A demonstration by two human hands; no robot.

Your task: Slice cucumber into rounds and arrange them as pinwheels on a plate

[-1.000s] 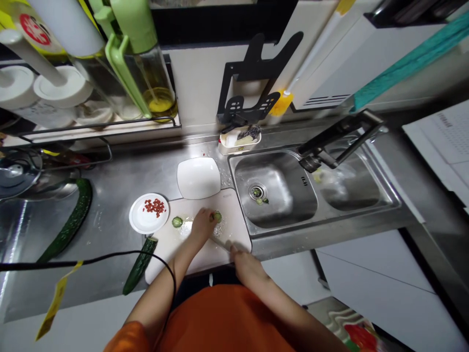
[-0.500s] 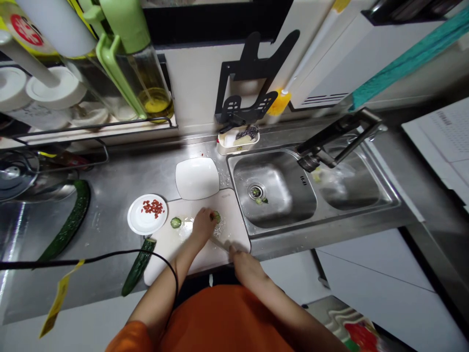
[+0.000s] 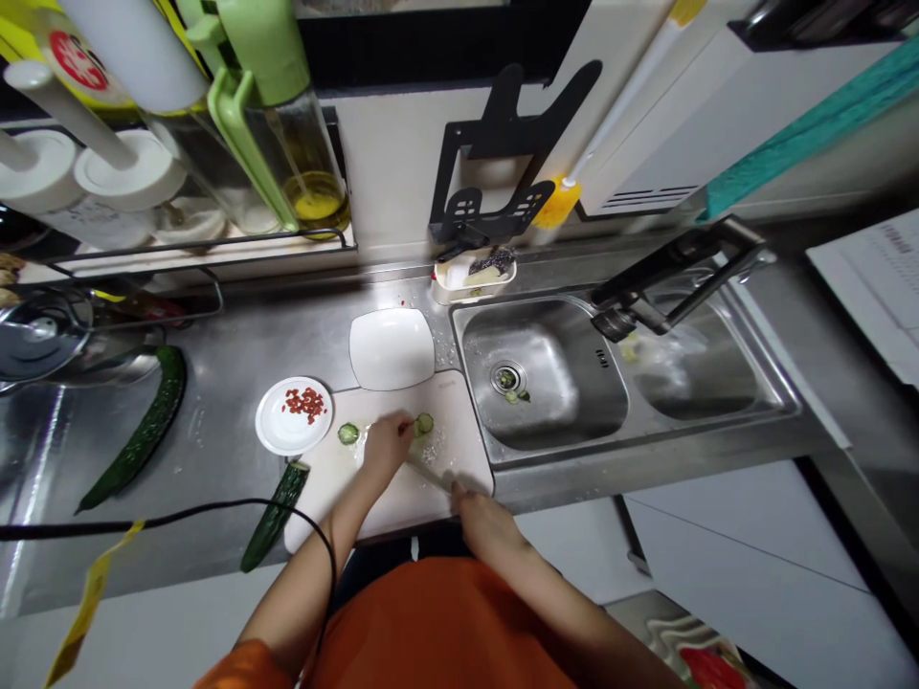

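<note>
On the pale cutting board (image 3: 380,512), my left hand (image 3: 386,448) is closed, its fingertips pinched at a small cucumber slice (image 3: 424,423). My right hand (image 3: 482,517) is wrapped round the handle of a knife (image 3: 429,475), whose blade lies low over the board, pointing left toward my left hand. The blade is faint and partly hidden. Another cucumber piece (image 3: 348,433) lies on the board left of my hand. A cut cucumber (image 3: 277,517) rests at the board's left edge.
A white plate (image 3: 392,346) stands behind the board; a small white dish (image 3: 271,421) with red bits is at its left. A whole cucumber (image 3: 144,431) lies further left. The double sink (image 3: 560,383) and black faucet (image 3: 646,273) are right. A black cable (image 3: 215,502) crosses the view.
My left hand has shifted slightly left, showing more of the cucumber slice by its fingertips. My right hand stays on the knife. The whole view has shifted a little.
</note>
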